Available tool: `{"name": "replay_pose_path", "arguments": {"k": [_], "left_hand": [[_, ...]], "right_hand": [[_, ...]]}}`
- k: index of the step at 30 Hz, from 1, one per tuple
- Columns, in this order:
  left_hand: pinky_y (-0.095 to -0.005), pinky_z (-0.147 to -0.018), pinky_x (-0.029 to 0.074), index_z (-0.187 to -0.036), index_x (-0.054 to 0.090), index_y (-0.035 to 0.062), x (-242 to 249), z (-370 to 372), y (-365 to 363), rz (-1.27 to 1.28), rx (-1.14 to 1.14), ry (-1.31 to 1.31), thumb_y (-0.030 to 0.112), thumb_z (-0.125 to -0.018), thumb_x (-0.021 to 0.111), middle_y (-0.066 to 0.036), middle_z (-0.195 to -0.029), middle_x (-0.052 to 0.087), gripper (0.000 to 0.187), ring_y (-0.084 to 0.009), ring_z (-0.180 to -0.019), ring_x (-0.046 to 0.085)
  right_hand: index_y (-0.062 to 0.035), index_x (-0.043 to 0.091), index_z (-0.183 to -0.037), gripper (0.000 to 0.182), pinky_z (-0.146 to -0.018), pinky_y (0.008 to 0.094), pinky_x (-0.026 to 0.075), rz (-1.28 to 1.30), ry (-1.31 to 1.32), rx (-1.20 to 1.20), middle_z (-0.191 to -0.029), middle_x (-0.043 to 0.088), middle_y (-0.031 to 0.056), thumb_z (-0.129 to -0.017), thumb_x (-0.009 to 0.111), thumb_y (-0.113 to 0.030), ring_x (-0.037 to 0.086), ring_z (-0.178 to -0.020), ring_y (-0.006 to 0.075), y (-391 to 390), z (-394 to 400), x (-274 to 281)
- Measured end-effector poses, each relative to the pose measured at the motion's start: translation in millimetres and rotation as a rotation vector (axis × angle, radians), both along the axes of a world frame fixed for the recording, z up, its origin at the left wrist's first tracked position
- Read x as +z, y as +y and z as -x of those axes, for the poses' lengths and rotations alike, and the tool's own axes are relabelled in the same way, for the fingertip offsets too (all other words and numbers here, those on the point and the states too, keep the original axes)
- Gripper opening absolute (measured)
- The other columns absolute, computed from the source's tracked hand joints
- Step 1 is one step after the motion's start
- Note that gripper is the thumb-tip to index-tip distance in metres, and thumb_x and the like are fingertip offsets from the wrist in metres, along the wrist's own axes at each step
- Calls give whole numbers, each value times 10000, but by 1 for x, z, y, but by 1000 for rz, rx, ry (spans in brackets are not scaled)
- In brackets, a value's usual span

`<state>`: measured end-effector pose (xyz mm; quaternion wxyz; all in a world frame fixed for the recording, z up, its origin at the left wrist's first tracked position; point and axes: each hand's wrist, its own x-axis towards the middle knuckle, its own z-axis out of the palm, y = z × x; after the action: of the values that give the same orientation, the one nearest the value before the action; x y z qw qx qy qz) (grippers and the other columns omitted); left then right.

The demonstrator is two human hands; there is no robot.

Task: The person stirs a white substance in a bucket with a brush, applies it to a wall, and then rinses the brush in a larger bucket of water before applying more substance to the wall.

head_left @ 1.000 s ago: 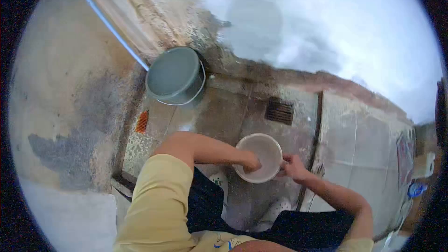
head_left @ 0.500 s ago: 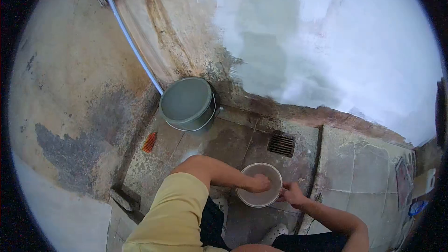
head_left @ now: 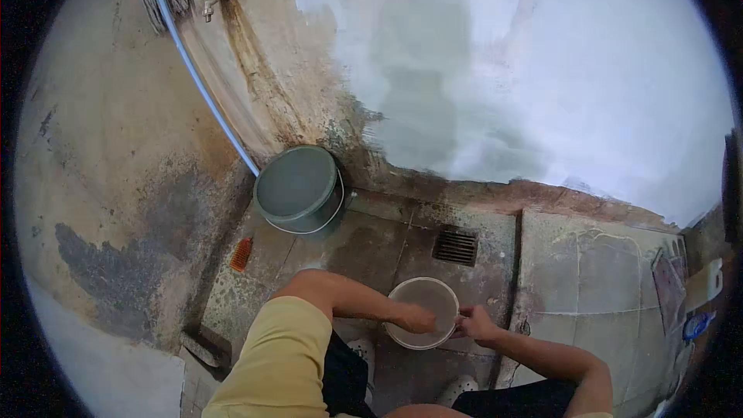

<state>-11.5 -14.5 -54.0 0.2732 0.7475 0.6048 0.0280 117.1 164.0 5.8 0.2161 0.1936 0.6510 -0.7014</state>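
A round pale basin (head_left: 426, 294) is between my feet, its open top facing up. My left hand (head_left: 416, 317) reaches over its near-left rim, back of the hand upward. The fingers look curled inside, and whatever they hold is hidden. At the right side my right hand (head_left: 475, 324) grips the basin's rim, fingers closed against its outer wall.
A dark green bucket (head_left: 298, 186) with a wire handle stands in the corner. A mop (head_left: 193, 70) leans on the wall near a tap (head_left: 209, 9). An orange brush (head_left: 241, 254) lies on the floor, and a drain grate (head_left: 455, 248) lies beyond the basin.
My left hand has shifted inside the basin toward its near side. My right hand keeps its hold on the rim. The view has tilted slightly up and to the right.
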Motion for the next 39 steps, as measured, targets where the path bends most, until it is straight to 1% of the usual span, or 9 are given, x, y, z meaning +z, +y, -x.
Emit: {"name": "replay_pose_path", "arguments": {"k": [3,9,11,14,17,20,24,31,39], "left_hand": [[-473,-670,523,-899,638,-29,49,-5,-2,104,-127,160,58,-786,534,-216,-889,647,176,-371,-847,638],[-464,-628,506,-838,645,-37,31,18,1,170,-197,72,3,-712,572,-217,-852,656,151,-358,-778,642],[-461,-625,502,-828,643,-28,83,14,-7,199,-117,84,13,-714,570,-206,-839,656,141,-350,-755,642],[-446,-630,506,-795,639,7,122,44,-32,123,-61,136,57,-751,546,-192,-823,653,115,-344,-732,644],[-441,-670,546,-987,603,10,176,48,-65,353,37,392,102,-815,527,-211,-973,633,210,-354,-831,646],[-408,-572,512,-939,561,-8,175,61,-115,-215,222,218,188,-817,578,-160,-861,614,231,-331,-694,620],[-400,-546,493,-953,549,38,160,47,-135,-407,392,223,157,-784,646,-126,-825,573,229,-306,-674,603],[-374,-529,496,-1036,516,29,132,31,-127,-368,466,177,140,-820,602,-128,-830,564,257,-296,-672,602],[-335,-499,528,-989,516,13,149,18,-96,-244,171,556,104,-774,567,-101,-801,535,239,-242,-701,631]], "right_hand": [[121,529,-1140,266,-741,423,593,36,9,-19,-1086,592,193,-917,471,-13,638,-903,279,-3,1,1],[115,526,-1155,278,-731,424,596,1,-47,-15,-1074,603,178,-912,493,-14,633,-921,281,-2,1,11],[102,535,-1171,301,-737,420,593,11,-13,30,-1078,608,178,-894,518,-15,621,-966,288,6,0,-19],[38,512,-1264,452,-771,399,577,-410,-17,361,-1147,612,155,-829,600,-50,597,-1043,265,19,12,40],[24,521,-1257,523,-754,394,575,-320,-129,416,-1135,624,155,-824,677,-225,640,-958,252,39,17,44],[18,550,-1225,531,-715,415,584,-112,-144,277,-1155,605,166,-825,686,-303,616,-1000,283,39,4,21],[-13,549,-1242,522,-690,395,586,-70,-161,300,-1116,609,144,-827,672,-305,615,-952,242,35,8,12],[-7,560,-1216,442,-641,385,589,-136,-120,379,-1076,610,147,-851,616,-250,614,-941,242,32,17,18],[5,530,-1248,464,-717,410,579,-52,-133,322,-1114,599,165,-840,581,-211,614,-971,267,23,15,30]]}}
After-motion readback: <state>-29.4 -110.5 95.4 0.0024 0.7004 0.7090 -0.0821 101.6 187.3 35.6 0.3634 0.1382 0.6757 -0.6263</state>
